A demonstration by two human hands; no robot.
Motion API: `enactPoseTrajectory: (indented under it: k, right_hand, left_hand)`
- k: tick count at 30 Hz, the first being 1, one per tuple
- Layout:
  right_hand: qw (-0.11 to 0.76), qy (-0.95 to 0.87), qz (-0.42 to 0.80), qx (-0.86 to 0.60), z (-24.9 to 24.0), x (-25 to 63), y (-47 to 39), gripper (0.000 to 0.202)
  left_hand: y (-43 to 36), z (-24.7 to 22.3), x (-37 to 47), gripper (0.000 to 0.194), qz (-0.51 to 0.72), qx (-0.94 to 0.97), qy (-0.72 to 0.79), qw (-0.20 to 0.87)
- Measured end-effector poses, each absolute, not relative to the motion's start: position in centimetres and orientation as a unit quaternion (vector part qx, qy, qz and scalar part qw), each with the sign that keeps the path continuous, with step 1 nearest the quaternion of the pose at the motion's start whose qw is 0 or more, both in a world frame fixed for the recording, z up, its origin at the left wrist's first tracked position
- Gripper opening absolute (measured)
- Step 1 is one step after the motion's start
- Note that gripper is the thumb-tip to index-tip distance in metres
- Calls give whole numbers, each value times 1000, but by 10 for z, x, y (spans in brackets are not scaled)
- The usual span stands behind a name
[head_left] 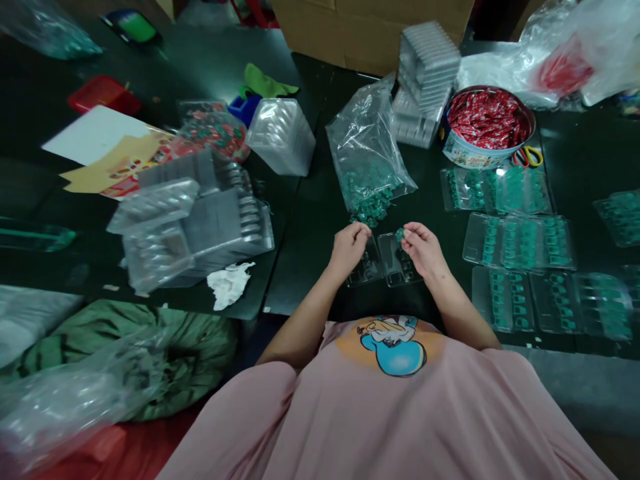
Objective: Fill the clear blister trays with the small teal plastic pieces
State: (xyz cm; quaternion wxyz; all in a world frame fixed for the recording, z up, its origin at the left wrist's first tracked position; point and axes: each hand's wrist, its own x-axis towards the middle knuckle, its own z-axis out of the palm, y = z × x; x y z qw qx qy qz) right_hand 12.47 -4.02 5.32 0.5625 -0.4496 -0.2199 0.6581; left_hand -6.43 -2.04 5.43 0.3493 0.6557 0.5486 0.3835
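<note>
Between thumb and fingertips, my right hand [424, 251] pinches a small translucent green plastic piece [400, 234]. It hovers over the right part of a clear plastic blister tray [392, 276]. My left hand [349, 249] is closed in a pinch above the tray's left part, at the near edge of a heap of loose green pieces [373, 205]. Whatever its fingertips hold, if anything, is too small to make out. The heap spills from the mouth of a clear plastic bag [363, 133] lying just beyond my hands.
Filled trays [520, 240] lie in rows at right. Behind them stand a round tin [480, 157] of red packets, scissors [527, 157] and stacked clear trays [427, 73]. More trays [210, 220], a crumpled tissue [229, 285] and a red dish [104, 97] sit at left. A cardboard box [370, 30] closes the back.
</note>
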Motion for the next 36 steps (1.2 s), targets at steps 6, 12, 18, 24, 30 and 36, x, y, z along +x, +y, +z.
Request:
enactPoseTrajectory:
  k: [6, 12, 18, 24, 30, 36]
  right_hand:
    - [520, -287, 667, -450, 51, 115, -47, 36]
    - [520, -332, 643, -454, 45, 115, -50, 35]
    - [463, -270, 734, -417, 44, 117, -50, 42]
    - [431, -236, 772, -404, 46, 119, -52, 40]
    - [449, -221, 776, -383, 44, 121, -50, 39]
    - [468, -180, 776, -382, 37, 125, -51, 40]
  left_hand:
    - [-37, 62, -36, 14, 426, 566, 495, 503]
    - [-36, 60, -37, 11, 453, 540, 492, 510]
    - [-33, 53, -39, 17, 484, 491, 462, 557]
    - [-36, 46, -36, 15, 474, 488, 478, 556]
    - [-36, 39, -32, 19, 495, 437, 450, 601]
    - [-37, 34, -29, 26, 485, 481, 429, 591]
